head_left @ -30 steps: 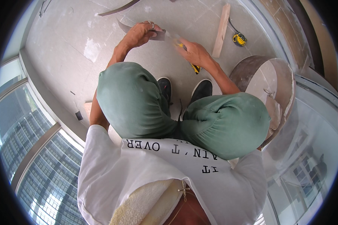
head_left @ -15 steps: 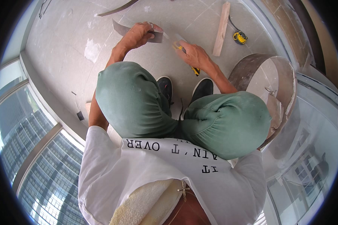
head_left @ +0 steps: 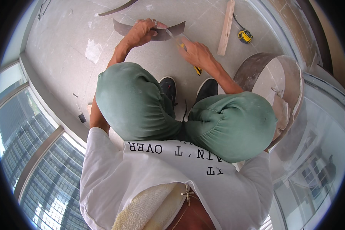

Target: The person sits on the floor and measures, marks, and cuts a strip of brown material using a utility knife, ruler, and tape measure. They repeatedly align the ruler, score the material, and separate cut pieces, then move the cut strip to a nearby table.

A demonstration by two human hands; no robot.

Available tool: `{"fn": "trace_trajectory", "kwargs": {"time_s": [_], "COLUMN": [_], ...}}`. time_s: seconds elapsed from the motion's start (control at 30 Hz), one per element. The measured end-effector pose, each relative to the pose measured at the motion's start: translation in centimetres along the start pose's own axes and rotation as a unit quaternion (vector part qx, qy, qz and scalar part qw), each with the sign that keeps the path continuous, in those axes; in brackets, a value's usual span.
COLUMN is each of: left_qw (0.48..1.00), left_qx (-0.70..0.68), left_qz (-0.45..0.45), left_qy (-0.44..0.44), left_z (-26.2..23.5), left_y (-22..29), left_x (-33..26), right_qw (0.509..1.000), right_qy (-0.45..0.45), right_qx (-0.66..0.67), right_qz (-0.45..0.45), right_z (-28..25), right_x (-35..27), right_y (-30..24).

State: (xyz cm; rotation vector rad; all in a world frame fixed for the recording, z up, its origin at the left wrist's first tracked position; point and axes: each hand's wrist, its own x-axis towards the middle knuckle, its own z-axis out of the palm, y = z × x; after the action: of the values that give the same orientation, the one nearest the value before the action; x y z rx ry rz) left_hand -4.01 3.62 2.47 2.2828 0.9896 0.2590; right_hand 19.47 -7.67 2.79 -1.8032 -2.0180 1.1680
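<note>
Hands at work over floor: left hand (head_left: 143, 31) closed around dark curved strip (head_left: 172, 30); right hand (head_left: 195, 53) clenched on yellow-handled knife (head_left: 197, 70), blade touching strip. Round drum (head_left: 257, 67) beside right knee, contents unclear.

Pale tiled floor (head_left: 65, 69) beside sunlit floor-length windows (head_left: 30, 153).

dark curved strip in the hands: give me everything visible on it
The dark strip is a thin, flat, grey-brown band, bowed into a shallow arc with both ends tipped up. It looks like flexible laminate or sheet trim; the exact material cannot be told. It is held above the pale tiled floor. The left hand grips its middle and hides that part. The right hand brings a yellow-handled knife up to its lower edge.
</note>
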Motion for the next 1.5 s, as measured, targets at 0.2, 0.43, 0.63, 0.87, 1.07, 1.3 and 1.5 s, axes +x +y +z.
{"fn": "trace_trajectory", "kwargs": {"time_s": [0.2, 0.43, 0.63, 0.87, 1.07, 1.3, 1.5], "left_qw": [0.998, 0.995, 0.99, 0.999, 0.992, 0.986, 0.979], "left_qx": [0.065, 0.091, 0.127, 0.044, -0.1, -0.1, -0.025], "left_qz": [0.013, 0.011, 0.051, -0.005, 0.027, -0.119, -0.132], "left_qy": [0.009, -0.04, -0.036, 0.001, 0.07, -0.06, -0.152], "left_z": [0.0, 1.2, 0.7, 1.9, -0.8, 1.4, 3.0], "left_y": [-0.2, -1.2, -0.4, -2.3, -1.2, -4.8, -3.5], "left_x": [0.5, 0.7, 1.7, 2.0, 4.3, -0.9, -1.1], "right_qw": [0.999, 0.997, 0.995, 0.994, 0.991, 0.989, 0.951], "right_qy": [0.03, -0.004, 0.001, -0.01, -0.13, -0.098, 0.171], "right_qx": [0.022, 0.076, 0.084, 0.089, 0.021, -0.092, -0.2], "right_qz": [-0.031, -0.02, -0.048, -0.064, 0.001, -0.067, -0.162], "right_z": [1.0, 1.8, 4.3, 7.5, 9.4, 9.4, 8.9], "right_x": [1.3, 2.1, 4.0, 4.8, 1.2, 1.4, 6.9], "right_y": [1.1, 2.2, 4.2, 6.2, 4.8, 6.6, 7.1]}}
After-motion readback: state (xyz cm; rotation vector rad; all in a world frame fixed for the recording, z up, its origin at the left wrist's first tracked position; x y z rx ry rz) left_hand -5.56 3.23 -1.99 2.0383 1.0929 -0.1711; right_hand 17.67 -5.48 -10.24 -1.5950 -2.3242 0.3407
